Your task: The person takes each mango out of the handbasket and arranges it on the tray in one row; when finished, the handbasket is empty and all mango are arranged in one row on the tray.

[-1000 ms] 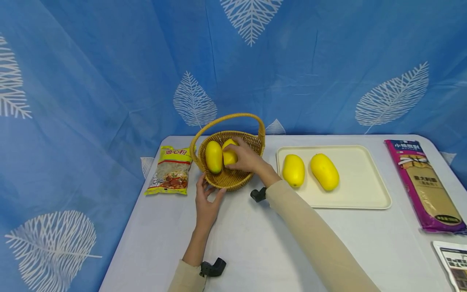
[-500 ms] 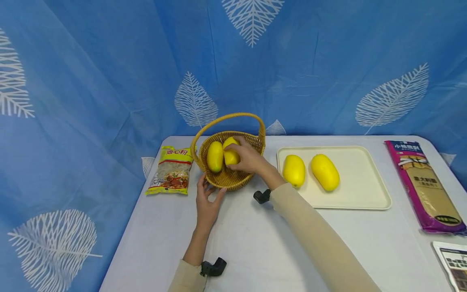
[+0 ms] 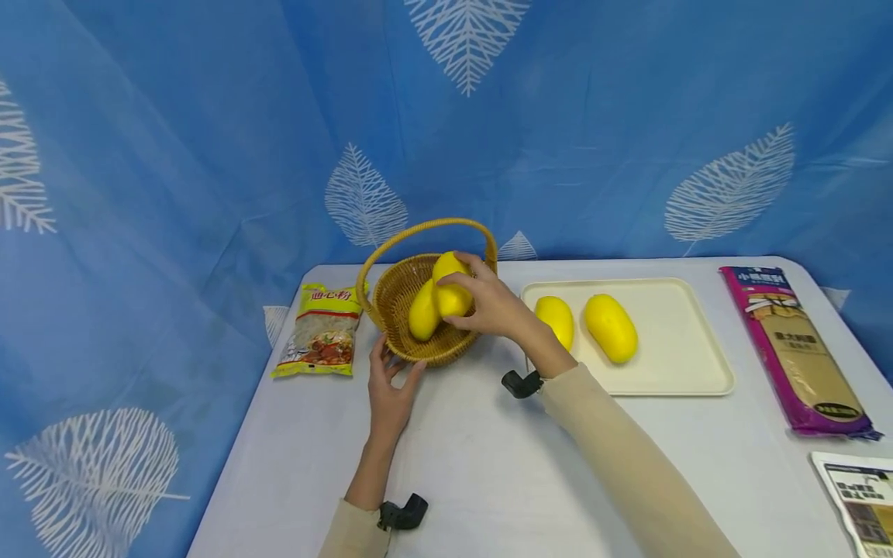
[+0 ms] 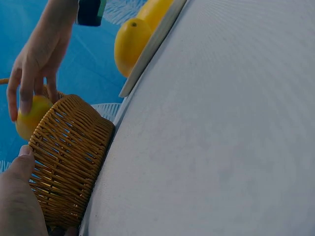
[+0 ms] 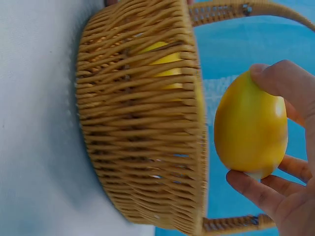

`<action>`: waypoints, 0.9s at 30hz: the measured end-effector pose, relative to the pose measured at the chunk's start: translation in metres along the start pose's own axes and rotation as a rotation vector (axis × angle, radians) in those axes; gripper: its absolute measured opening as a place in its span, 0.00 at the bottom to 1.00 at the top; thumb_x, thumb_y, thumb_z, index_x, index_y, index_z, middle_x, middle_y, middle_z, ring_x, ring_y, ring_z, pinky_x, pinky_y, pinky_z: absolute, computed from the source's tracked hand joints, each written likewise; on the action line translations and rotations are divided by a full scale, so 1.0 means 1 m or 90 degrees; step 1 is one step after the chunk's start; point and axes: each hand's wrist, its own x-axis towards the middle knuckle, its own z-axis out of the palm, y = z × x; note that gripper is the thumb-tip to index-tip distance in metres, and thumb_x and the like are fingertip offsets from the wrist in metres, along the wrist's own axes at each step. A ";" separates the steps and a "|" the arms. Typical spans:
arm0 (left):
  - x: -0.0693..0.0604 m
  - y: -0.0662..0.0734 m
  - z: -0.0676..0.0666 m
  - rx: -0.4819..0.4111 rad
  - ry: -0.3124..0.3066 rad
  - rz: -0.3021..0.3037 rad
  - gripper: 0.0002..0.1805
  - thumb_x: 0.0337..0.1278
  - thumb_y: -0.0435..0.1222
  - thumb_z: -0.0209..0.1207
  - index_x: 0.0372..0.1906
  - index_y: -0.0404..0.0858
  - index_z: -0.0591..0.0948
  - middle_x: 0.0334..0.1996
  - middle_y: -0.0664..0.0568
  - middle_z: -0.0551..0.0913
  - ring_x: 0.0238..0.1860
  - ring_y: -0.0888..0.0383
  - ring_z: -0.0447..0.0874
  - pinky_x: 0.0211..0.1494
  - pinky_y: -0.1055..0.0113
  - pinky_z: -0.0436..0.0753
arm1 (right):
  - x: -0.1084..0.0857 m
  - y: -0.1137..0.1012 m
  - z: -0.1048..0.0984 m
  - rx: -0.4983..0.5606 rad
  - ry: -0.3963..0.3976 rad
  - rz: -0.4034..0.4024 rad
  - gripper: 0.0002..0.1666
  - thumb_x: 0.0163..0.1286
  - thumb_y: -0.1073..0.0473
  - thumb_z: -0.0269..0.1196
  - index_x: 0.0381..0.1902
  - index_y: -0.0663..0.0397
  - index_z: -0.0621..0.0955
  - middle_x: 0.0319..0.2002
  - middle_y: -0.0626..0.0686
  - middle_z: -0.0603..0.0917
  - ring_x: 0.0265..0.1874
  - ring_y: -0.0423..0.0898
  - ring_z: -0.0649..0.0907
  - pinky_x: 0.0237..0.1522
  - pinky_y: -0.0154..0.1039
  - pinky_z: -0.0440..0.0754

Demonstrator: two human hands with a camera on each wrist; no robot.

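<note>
My right hand (image 3: 491, 304) grips a yellow mango (image 5: 251, 125) between thumb and fingers. In the right wrist view this mango hangs just beyond the rim of the wicker basket (image 5: 142, 123), apart from it. A second mango (image 3: 422, 311) lies inside the basket, partly hidden behind the held one in the head view. My left hand (image 3: 391, 390) holds the basket's near left side. The left wrist view has its thumb (image 4: 22, 164) at the rim, and its other fingers are mostly hidden.
Right of the basket, a cream tray (image 3: 684, 341) bears two mangoes, the nearer one (image 3: 556, 319) partly behind my right forearm. A macaroni bag (image 3: 322, 332) lies left of the basket. A long purple pasta packet (image 3: 802, 349) and another packet (image 3: 861, 496) lie far right.
My right hand has lifted the mango up from the basket's bottom. The other mango has shifted and now lies tilted. The left hand stays at the basket.
</note>
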 end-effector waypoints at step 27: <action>0.001 -0.037 0.001 0.009 0.013 0.013 0.42 0.61 0.35 0.65 0.75 0.38 0.55 0.67 0.38 0.67 0.64 0.43 0.72 0.62 0.52 0.78 | -0.125 0.050 -0.099 -0.110 0.168 0.027 0.34 0.51 0.63 0.77 0.57 0.50 0.79 0.74 0.62 0.58 0.66 0.69 0.67 0.54 0.69 0.76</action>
